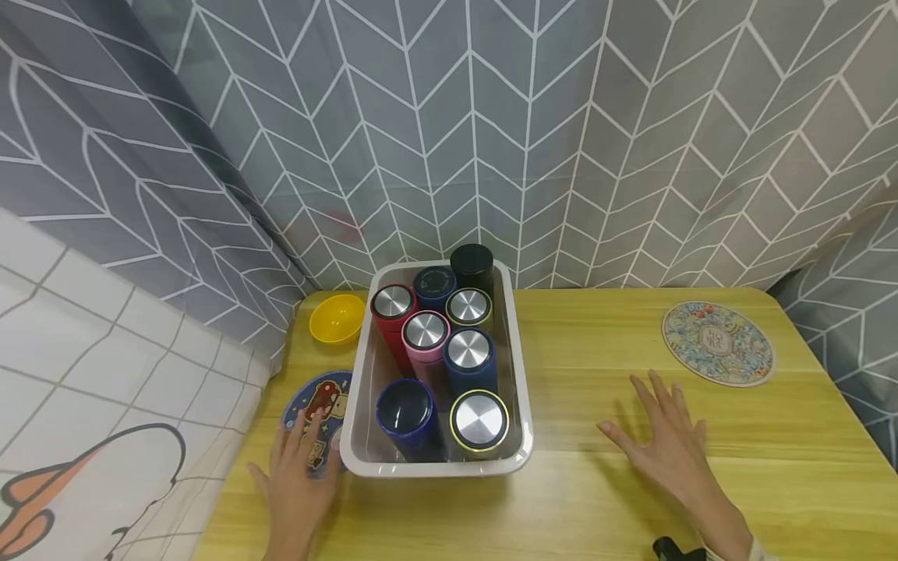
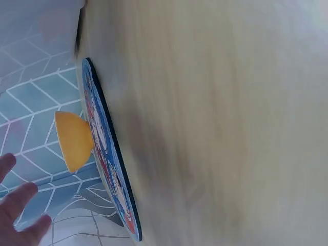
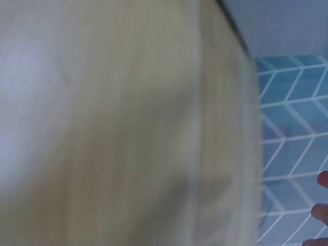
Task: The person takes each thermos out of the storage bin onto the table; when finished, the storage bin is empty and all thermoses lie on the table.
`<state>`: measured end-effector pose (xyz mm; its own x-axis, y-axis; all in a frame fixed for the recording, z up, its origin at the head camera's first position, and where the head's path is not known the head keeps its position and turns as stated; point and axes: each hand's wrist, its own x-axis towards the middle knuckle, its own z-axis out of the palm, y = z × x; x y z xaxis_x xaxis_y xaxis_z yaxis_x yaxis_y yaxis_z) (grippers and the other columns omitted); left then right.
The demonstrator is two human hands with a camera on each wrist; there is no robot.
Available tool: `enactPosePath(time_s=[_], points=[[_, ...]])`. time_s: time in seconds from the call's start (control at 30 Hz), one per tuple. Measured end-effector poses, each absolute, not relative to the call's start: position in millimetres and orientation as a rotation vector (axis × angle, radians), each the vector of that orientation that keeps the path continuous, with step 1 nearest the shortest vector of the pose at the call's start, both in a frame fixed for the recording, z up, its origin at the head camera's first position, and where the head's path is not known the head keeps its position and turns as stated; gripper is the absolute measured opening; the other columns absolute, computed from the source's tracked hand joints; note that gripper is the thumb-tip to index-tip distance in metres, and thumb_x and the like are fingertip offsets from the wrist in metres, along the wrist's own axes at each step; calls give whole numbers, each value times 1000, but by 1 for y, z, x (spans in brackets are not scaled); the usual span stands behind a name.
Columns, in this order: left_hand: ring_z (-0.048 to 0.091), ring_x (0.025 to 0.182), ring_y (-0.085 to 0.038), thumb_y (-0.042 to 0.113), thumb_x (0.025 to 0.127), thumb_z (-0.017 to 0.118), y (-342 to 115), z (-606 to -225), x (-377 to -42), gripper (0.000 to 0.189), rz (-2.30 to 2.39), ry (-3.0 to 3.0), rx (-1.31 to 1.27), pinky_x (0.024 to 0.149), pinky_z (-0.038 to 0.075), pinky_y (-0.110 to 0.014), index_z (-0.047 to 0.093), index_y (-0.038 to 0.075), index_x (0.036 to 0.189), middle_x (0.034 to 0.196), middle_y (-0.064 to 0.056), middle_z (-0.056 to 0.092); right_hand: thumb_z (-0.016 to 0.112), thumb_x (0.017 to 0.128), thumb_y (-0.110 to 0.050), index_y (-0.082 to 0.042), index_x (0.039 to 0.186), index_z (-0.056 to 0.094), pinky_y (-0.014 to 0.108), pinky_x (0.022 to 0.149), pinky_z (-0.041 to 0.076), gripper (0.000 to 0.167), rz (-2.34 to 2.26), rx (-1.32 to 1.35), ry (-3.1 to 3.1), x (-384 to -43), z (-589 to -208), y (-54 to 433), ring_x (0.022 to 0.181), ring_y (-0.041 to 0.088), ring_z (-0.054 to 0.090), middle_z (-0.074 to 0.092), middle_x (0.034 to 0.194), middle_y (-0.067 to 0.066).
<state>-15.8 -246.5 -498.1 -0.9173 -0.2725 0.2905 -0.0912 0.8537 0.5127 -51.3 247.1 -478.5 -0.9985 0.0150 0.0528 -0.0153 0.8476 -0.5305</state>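
My left hand (image 1: 298, 483) has its fingers spread and holds nothing; in the head view it overlaps the round dark-blue mat (image 1: 300, 397) with cartoon figures. To the right of that mat is a white plastic bin (image 1: 521, 397) packed with several upright vacuum flasks. Among them are a red flask (image 1: 393, 301), a pink flask (image 1: 426, 330), a blue flask (image 1: 470, 351) and a black flask (image 1: 471, 261). Over the wooden table, right of the bin, my right hand (image 1: 669, 452) is spread with nothing in it. Only fingertips (image 3: 320, 211) of it show in the right wrist view.
A small yellow bowl (image 1: 337, 318) sits behind the blue mat, left of the bin. Toward the table's right end lies a round floral mat (image 1: 719, 344). Grey patterned curtain (image 1: 491, 156) hangs along the back, and a white tiled-pattern sheet (image 1: 105, 374) borders the left side.
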Motion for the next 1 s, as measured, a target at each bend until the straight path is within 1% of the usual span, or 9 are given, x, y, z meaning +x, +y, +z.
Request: enactPosePath(time_s=[0.1,0.17,0.27,0.33,0.43,0.57,0.7,0.8,1.0], points=[[48,132,-47,13,90,70,-244,-497,-16,52,-834,-2506,240,113,21,-76,59,16,141,140,-21,60,71,90,-48,-7,155,34,92,99,9,85,943,50,-2889,-51,-468,241,153,53,0,11,169,20],[60,118,-36,6,89,70,-239,-493,-16,46,-909,-2411,239,111,40,-52,64,13,134,124,-18,70,74,90,-44,-7,152,39,89,102,14,80,1023,90,-2848,-50,-458,234,155,49,1,13,169,17],[68,95,-11,2,92,68,-230,-479,-15,35,-1090,-2327,269,89,52,-17,69,9,127,98,-7,75,76,89,-39,-13,151,43,83,105,25,75,1180,165,-2826,-48,-438,218,154,47,16,24,167,14],[66,80,1,4,96,65,-225,-467,-14,30,-1279,-2293,306,76,51,-6,70,8,125,85,4,71,76,89,-37,-20,149,46,77,105,33,70,1276,219,-2814,-47,-426,204,149,44,31,36,162,12],[65,76,1,7,100,59,-220,-450,-11,28,-1593,-2250,338,72,55,-11,67,5,127,80,10,68,77,89,-29,-26,143,53,49,113,45,59,1496,314,-2744,-46,-411,185,139,28,49,52,151,6],[66,73,-6,11,104,53,-216,-435,-8,31,-1860,-2256,295,67,59,-22,61,0,132,91,11,71,76,90,-16,-17,134,61,18,100,53,46,1807,461,-2576,-50,-403,162,122,5,58,62,136,6],[64,67,-10,11,104,53,-212,-431,-7,33,-1970,-2246,230,62,58,-26,60,-1,134,96,11,73,77,86,-4,-2,125,64,20,89,57,42,1973,538,-2404,-53,-399,146,107,7,63,67,118,15],[64,69,-10,9,104,52,-211,-430,-8,33,-2050,-2199,204,60,57,-26,60,2,134,98,11,73,81,81,0,1,122,65,20,88,58,44,2016,586,-2354,-53,-395,137,102,10,65,68,114,18],[66,72,-9,3,102,51,-211,-430,-12,32,-2173,-2113,153,57,58,-26,64,14,130,93,7,72,91,72,-26,-16,129,64,22,98,55,64,1916,641,-2574,-50,-388,118,106,8,64,67,124,3]])
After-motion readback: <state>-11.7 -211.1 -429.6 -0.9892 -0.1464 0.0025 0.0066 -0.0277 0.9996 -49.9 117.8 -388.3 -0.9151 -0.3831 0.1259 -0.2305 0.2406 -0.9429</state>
